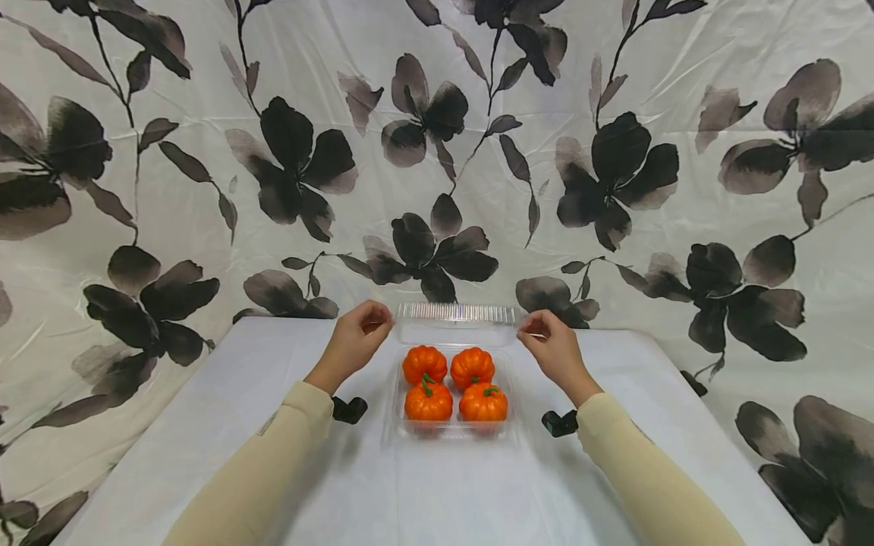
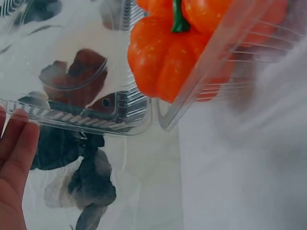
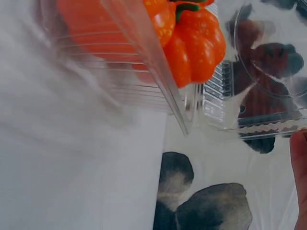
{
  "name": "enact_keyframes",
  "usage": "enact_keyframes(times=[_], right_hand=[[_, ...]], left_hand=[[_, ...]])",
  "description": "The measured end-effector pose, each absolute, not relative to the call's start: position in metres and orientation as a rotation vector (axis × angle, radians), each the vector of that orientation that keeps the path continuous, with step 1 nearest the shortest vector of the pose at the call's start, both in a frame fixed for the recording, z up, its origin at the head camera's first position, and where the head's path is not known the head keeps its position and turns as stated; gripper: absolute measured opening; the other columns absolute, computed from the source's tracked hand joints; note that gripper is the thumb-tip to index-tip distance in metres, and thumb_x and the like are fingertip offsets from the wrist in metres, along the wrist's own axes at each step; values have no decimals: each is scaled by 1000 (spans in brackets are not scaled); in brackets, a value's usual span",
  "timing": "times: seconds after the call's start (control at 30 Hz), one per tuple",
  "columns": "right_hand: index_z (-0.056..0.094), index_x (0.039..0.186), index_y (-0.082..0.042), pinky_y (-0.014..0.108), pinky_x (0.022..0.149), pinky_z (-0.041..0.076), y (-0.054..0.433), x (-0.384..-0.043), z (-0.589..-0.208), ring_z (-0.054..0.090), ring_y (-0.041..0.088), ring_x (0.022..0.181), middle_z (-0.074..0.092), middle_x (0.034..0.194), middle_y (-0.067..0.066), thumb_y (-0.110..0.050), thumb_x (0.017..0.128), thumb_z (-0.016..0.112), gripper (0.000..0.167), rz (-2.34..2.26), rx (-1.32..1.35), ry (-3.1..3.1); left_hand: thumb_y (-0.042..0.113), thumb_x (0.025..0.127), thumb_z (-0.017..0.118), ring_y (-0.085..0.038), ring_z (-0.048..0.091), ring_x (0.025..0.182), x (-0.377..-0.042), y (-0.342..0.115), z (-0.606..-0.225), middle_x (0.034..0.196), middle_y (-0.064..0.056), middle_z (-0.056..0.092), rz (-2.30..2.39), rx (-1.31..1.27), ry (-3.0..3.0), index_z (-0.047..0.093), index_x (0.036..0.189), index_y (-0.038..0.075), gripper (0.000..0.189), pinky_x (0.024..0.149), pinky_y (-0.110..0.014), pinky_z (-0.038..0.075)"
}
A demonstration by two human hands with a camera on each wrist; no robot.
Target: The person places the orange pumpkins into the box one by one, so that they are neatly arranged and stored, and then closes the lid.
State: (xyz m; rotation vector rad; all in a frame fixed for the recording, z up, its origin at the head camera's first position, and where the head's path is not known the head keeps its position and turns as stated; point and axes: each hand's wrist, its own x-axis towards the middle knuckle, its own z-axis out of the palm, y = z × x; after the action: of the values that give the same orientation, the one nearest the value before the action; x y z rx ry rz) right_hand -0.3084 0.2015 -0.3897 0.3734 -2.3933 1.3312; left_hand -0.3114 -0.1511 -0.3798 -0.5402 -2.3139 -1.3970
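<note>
A clear plastic clamshell container [image 1: 447, 428] sits on the table with several small orange pumpkins [image 1: 428, 402] in its base, their green stems showing. Its hinged lid [image 1: 457, 312] stands raised at the far side. My left hand [image 1: 356, 335] pinches the lid's left edge; the left wrist view has its fingertips at the ribbed lid rim [image 2: 86, 125]. On the opposite side, my right hand [image 1: 554, 349] pinches the right edge. In the right wrist view only part of that hand shows, at the lid rim [image 3: 268, 132], beside a pumpkin [image 3: 196, 52].
A white-covered table [image 1: 451, 493] lies under the container. Behind it hangs a pale cloth [image 1: 519, 250] with dark flowers, right at the table's far edge. Small black devices [image 1: 350, 410] are worn at both wrists, below the cream sleeves [image 1: 273, 447].
</note>
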Motion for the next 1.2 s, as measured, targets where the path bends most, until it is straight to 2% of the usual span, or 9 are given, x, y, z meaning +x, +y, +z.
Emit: enact_keyframes(times=[0.43, 0.73, 0.93, 1.2], right_hand=[[61, 103, -7, 38, 93, 54, 206, -287, -404, 66, 27, 106, 67, 107, 12, -13, 90, 67, 16, 1381, 359, -2503], [65, 106, -10, 36, 94, 54, 212, -277, -409, 66, 24, 105, 68, 112, 10, -14, 94, 63, 13, 1393, 358, -2569], [65, 108, -13, 38, 95, 54, 214, -270, -419, 64, 24, 107, 66, 119, 8, -13, 96, 58, 14, 1421, 325, -2599], [65, 104, -14, 39, 95, 54, 214, -263, -430, 62, 24, 112, 65, 121, 6, -11, 95, 58, 12, 1426, 344, -2587]], left_hand=[[8, 93, 60, -23, 65, 101, -286, -154, -396, 99, -10, 64, -1379, -581, -2350, 60, 98, 6, 5, 98, -40, 51], [7, 94, 59, -23, 65, 103, -276, -158, -409, 103, -6, 65, -1314, -625, -2390, 62, 101, 9, 8, 98, -44, 51], [1, 95, 49, -28, 64, 108, -268, -160, -419, 109, -9, 66, -1378, -622, -2430, 62, 105, 5, 17, 98, -48, 51], [5, 97, 45, -26, 59, 113, -256, -158, -428, 111, -5, 68, -1377, -518, -2487, 65, 103, 12, 22, 101, -53, 46]])
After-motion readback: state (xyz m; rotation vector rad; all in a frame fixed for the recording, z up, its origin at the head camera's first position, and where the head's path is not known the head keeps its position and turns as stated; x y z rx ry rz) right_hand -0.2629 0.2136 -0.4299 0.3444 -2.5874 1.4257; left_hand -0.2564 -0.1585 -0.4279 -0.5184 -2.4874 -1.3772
